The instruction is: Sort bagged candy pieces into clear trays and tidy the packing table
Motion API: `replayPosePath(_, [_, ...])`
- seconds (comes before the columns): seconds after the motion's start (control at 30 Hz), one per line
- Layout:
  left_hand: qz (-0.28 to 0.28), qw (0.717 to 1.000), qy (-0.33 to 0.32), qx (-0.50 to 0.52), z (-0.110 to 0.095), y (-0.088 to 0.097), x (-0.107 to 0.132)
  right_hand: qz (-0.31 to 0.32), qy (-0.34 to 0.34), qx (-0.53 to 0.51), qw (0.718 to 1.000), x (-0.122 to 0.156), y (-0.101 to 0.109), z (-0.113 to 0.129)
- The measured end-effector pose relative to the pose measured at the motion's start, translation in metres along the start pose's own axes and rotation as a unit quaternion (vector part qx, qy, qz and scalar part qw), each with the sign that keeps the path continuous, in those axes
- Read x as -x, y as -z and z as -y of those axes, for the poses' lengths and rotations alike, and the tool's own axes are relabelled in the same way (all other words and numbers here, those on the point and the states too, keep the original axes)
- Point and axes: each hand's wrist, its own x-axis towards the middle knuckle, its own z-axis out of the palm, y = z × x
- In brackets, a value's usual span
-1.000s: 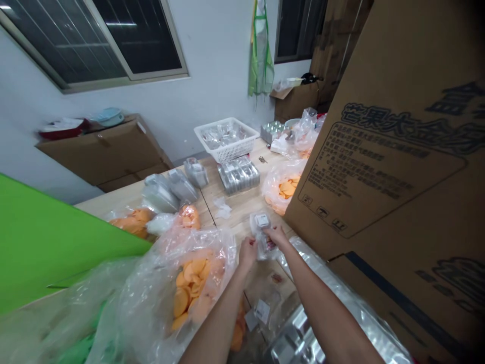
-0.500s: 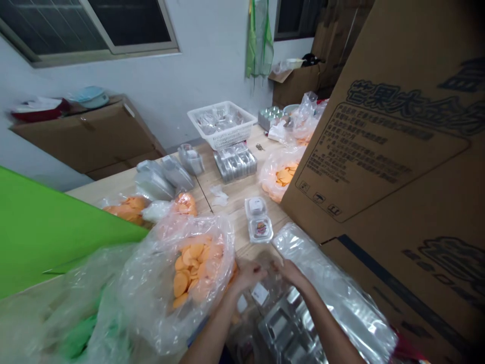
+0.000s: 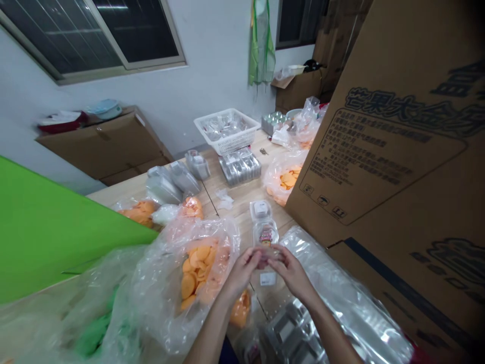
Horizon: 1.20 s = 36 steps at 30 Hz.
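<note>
My left hand [image 3: 242,268] and my right hand [image 3: 291,273] come together over the middle of the table, fingers closed on the upper edge of a clear plastic box. A white label [image 3: 267,278] shows through or on this box below my fingers; the rest of it is see-through and hard to outline. Just beyond my fingertips, a clear lidded box with a printed picture [image 3: 265,232] lies on the table. Behind that one sits a similar box with a white label [image 3: 261,208].
An open bag of orange discs [image 3: 197,273] stands left, and a large carton [image 3: 379,167] rises close on the right. Clear plastic sleeves [image 3: 341,293] and moulded trays [image 3: 295,331] lie near my right forearm. A white basket [image 3: 231,144] stands at the back.
Both hands have moved forward and closer together, bringing the clear box up to the ones on the table. The head view has shifted slightly.
</note>
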Motion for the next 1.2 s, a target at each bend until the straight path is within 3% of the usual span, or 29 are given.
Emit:
replayPosePath(0.13, [-0.038,0.999,-0.031,-0.017,-0.009,-0.005,-0.013,-0.044,-0.008,-0.126,0.991,-0.026,0.005,0.018])
replayPosePath(0.23, [-0.002,1.000,-0.016,0.018,-0.013,-0.006,-0.013,-0.054,-0.008,-0.240,0.969,-0.031,0.015,0.028])
replayPosePath(0.37, [0.047,0.998,-0.011,0.044,-0.024,0.003,-0.011,-0.020,-0.003,-0.271,0.962,-0.024,0.041,0.032])
replayPosePath(0.43, [0.068,0.997,0.015,0.018,-0.034,0.015,-0.016,-0.038,-0.018,-0.254,0.966,-0.021,0.057,0.032])
replayPosePath(0.5, [0.052,0.998,0.034,-0.007,-0.044,0.026,-0.027,-0.023,-0.050,-0.200,0.978,-0.019,0.069,0.032])
replayPosePath(0.6, [-0.052,0.998,0.017,-0.043,-0.055,0.033,-0.055,0.070,-0.092,-0.107,0.987,-0.021,0.072,0.032])
replayPosePath(0.67, [-0.111,0.993,-0.002,-0.046,-0.060,0.029,-0.076,0.098,-0.083,-0.061,0.990,-0.025,0.067,0.032])
replayPosePath(0.77, [-0.151,0.987,-0.036,0.029,-0.064,0.019,-0.104,0.043,-0.050,-0.019,0.998,-0.036,0.057,0.028])
replayPosePath(0.87, [-0.142,0.983,-0.080,0.087,-0.060,0.014,-0.123,-0.034,-0.046,-0.016,0.998,-0.052,0.044,0.018])
replayPosePath(0.97, [-0.128,0.984,-0.099,-0.070,-0.042,0.016,-0.132,-0.083,-0.064,0.087,0.991,-0.068,0.029,-0.001])
replayPosePath(1.07, [-0.108,0.948,-0.109,-0.279,-0.017,0.019,-0.133,-0.098,-0.089,0.198,0.971,-0.079,0.017,-0.024])
replayPosePath(1.13, [-0.105,0.923,-0.130,-0.347,-0.003,0.019,-0.129,-0.091,-0.095,0.237,0.962,-0.081,0.015,-0.035])
replayPosePath(1.2, [-0.139,0.907,-0.151,-0.368,0.009,0.018,-0.118,-0.083,-0.092,0.271,0.955,-0.081,0.018,-0.040])
